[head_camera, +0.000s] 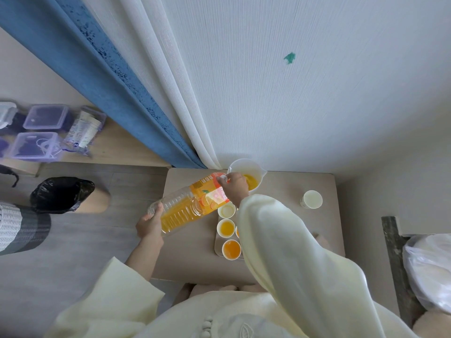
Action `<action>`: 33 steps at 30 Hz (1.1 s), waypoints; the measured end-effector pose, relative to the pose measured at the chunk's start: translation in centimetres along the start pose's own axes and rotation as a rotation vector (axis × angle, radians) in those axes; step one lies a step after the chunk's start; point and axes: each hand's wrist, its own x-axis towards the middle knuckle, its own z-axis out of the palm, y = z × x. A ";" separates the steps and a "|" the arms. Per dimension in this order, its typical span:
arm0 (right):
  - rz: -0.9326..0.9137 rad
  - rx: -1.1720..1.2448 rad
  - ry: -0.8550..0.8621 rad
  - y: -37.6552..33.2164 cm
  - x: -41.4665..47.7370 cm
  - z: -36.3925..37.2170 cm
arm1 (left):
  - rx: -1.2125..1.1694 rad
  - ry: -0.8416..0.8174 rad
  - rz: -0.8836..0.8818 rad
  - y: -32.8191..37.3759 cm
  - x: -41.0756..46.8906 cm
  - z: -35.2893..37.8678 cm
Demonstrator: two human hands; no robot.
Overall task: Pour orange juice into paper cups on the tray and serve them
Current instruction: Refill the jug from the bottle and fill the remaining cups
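A large clear orange juice bottle [185,206] with an orange label lies tilted, its neck over a white measuring jug [246,167] that holds some juice. My left hand [150,223] grips the bottle's base. My right hand [234,187] grips its neck end by the jug's rim. On the pale tray [218,248] stand paper cups: an empty one [226,211] and two holding juice [226,228] [231,248]. My right sleeve hides the tray's right half. Another empty paper cup [311,199] stands alone on the table to the right.
The small beige table [190,259] stands against a white curtain [268,81] and a blue curtain [102,74]. A bin with a black bag [62,193] sits on the floor at left. Purple-lidded boxes [46,117] rest on a low shelf. A white bag [429,269] is at right.
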 end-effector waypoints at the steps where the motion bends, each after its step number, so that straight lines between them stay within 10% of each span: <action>1: 0.000 0.001 0.001 0.0 0.0 0.0 | 0.000 0.004 0.001 0.0 0.0 0.0; 33: 0.008 0.018 0.013 0.5 0.2 0.5 | 0.011 0.012 0.047 0.4 -0.2 -0.3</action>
